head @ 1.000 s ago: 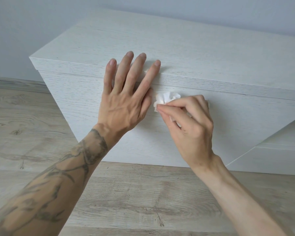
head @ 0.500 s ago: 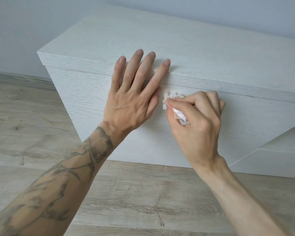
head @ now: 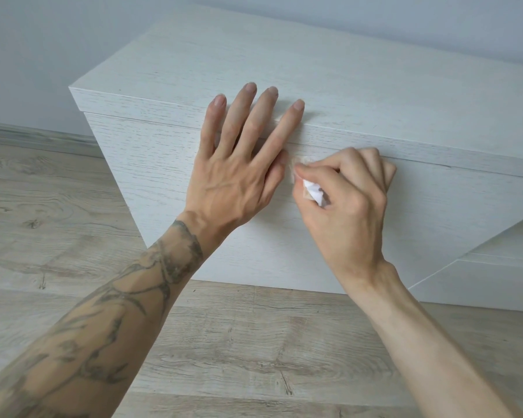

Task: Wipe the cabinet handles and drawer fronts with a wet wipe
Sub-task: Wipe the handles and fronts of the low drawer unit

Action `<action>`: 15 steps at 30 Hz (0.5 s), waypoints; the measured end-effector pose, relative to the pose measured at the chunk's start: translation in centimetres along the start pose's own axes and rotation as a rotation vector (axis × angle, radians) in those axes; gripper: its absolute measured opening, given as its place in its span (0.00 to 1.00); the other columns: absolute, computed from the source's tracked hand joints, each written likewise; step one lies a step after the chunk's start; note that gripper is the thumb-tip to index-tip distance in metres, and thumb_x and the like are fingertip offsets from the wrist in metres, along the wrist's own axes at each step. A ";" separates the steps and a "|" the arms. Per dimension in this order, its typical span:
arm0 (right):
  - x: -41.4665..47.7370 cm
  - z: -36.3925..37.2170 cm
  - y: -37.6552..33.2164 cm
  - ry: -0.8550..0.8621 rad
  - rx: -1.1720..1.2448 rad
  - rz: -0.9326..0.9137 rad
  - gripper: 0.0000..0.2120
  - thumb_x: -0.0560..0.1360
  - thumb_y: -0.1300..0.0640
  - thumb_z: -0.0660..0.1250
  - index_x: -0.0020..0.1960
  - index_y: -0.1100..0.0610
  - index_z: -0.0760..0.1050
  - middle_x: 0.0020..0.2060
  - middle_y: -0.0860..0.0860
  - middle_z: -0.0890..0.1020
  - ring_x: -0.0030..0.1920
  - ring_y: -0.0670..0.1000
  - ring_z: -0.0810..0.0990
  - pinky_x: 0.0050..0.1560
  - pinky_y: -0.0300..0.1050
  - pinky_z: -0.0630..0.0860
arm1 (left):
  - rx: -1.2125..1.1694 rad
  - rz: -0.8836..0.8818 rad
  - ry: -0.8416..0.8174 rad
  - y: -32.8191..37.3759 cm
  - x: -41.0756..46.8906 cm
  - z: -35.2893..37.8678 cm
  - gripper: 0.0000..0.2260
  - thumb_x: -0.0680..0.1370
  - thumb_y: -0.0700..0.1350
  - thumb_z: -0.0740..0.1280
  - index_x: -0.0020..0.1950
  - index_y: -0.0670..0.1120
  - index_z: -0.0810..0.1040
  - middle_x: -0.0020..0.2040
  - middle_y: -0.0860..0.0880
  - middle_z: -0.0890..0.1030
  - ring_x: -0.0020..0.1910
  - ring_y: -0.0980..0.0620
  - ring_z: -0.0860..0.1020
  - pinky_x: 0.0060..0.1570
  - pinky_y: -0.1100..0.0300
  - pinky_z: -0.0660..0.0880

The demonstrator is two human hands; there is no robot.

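Change: right hand (head: 351, 206) has rolled over the wet wipe (head: 314, 193); less of the wad shows than a second ago.
Progress: wiping is under way high on the drawer front (head: 163, 176), just below the cabinet top (head: 344, 86). No handle is visible, and most of the front is judged still to do.
Left hand (head: 239, 176): flat, fingers straight and spread, pressing front and top edge.
Right hand pose: fingers curled, pinching the crumpled wipe against the front.

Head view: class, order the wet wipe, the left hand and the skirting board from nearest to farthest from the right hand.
1. Wet wipe, pinched in the right hand's own grip.
2. Left hand, just to its left, flat on the drawer front.
3. Skirting board, far left by the wall.
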State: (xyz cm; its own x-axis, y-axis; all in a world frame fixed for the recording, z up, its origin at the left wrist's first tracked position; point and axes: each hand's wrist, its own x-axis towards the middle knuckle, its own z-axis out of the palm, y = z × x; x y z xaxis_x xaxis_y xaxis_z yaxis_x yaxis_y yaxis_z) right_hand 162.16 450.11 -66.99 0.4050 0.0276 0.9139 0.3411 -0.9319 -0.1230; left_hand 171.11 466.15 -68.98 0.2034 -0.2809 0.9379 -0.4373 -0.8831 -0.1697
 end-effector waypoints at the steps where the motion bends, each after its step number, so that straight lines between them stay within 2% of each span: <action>1: -0.4 -0.3 0.0 0.008 0.005 -0.001 0.04 0.77 0.64 0.77 0.45 0.56 0.88 0.38 0.50 0.84 0.42 0.59 0.80 0.50 0.53 0.68 | 0.000 0.001 -0.005 0.0 0.0 0.0 0.24 0.87 0.49 0.59 0.84 0.47 0.65 0.79 0.40 0.72 0.80 0.39 0.63 0.83 0.44 0.48; 9: 0.1 0.1 0.3 0.003 0.000 -0.045 0.05 0.77 0.64 0.77 0.45 0.55 0.88 0.38 0.49 0.83 0.42 0.58 0.79 0.48 0.53 0.66 | 0.008 -0.004 -0.009 0.0 0.0 -0.2 0.25 0.87 0.48 0.60 0.84 0.47 0.65 0.79 0.40 0.72 0.80 0.40 0.64 0.83 0.44 0.49; 13: -1.7 -2.1 2.3 0.029 0.047 -0.126 0.03 0.79 0.62 0.77 0.48 0.56 0.89 0.47 0.49 0.88 0.43 0.58 0.81 0.46 0.56 0.73 | 0.016 0.015 -0.022 -0.1 0.0 -0.3 0.25 0.87 0.48 0.60 0.85 0.47 0.64 0.79 0.40 0.72 0.80 0.39 0.63 0.83 0.43 0.50; 15: -2.3 -3.3 3.9 0.032 0.087 -0.098 0.03 0.79 0.64 0.77 0.50 0.59 0.89 0.48 0.51 0.89 0.42 0.59 0.82 0.43 0.59 0.77 | 0.020 0.011 -0.019 0.0 0.0 -0.3 0.25 0.87 0.48 0.60 0.85 0.47 0.64 0.78 0.39 0.72 0.80 0.39 0.64 0.83 0.43 0.50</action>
State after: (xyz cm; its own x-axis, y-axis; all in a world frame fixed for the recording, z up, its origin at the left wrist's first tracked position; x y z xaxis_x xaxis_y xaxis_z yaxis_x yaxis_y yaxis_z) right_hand 159.74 445.25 -68.27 0.3390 0.1042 0.9350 0.4505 -0.8905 -0.0641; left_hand 170.89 466.29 -68.85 0.2152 -0.2978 0.9301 -0.4218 -0.8873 -0.1865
